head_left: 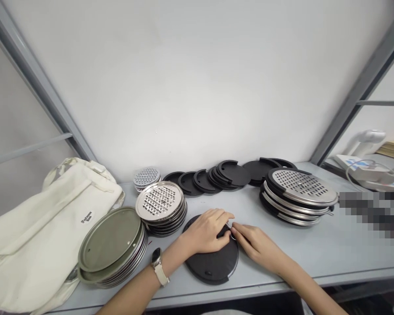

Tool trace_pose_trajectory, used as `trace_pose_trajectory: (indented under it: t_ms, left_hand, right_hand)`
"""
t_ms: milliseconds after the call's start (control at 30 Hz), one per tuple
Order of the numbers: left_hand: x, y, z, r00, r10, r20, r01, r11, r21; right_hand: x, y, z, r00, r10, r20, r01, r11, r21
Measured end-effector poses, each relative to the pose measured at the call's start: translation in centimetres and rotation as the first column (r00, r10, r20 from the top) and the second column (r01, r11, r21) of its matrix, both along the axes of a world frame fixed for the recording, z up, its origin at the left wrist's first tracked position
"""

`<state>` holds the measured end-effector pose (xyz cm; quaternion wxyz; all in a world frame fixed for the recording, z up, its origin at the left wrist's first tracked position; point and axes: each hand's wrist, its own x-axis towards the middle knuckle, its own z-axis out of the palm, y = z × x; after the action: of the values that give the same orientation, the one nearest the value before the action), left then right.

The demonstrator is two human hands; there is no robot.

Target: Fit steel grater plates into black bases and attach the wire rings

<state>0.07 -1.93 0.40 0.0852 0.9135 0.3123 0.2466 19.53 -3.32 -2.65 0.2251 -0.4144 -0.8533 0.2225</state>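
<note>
A black round plate [213, 264] with a small slot near its front edge lies flat on the grey table before me. My left hand [210, 232], a watch on its wrist, rests across the plate's upper part, thumb and fingers bent around its far right edge. There, a small metal ring [233, 236] shows between my hands. The fingertips of my right hand [252, 242] are pinched on this ring from the right; how it joins the plate is hidden by my fingers.
Left of the plate are a stack of perforated metal grater discs [160, 201], a stack of olive-green round plates [110, 240] and a cream bag [52, 218]. Black discs [234, 174] lie along the wall. Black-rimmed grater discs [304, 186] are stacked at right.
</note>
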Motion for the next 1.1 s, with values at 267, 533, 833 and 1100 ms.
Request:
trace_pose_trajectory:
  t_ms: [267,533,833,1100]
  left_hand:
    - [-0.01,0.04,-0.06,1.0,-0.009,-0.005,0.009,1.0,-0.014]
    - [0.01,-0.03,0.19,0.999,-0.012,-0.036,0.012,1.0,0.015]
    - [-0.08,-0.1,0.19,0.997,-0.071,-0.035,0.071,0.997,-0.002]
    - [-0.17,-0.09,0.17,0.996,-0.093,-0.006,0.092,0.995,-0.048]
  right_hand:
    - [-0.04,0.19,-0.04,1.0,-0.005,-0.026,0.004,0.999,-0.034]
    - [0.1,0.24,-0.27,1.0,0.015,-0.001,-0.015,1.0,-0.023]
    - [-0.06,0.11,-0.14,1.0,0.001,0.01,-0.001,1.0,-0.006]
    - [0.11,0.07,-0.35,1.0,0.006,0.0,-0.006,1.0,-0.002]
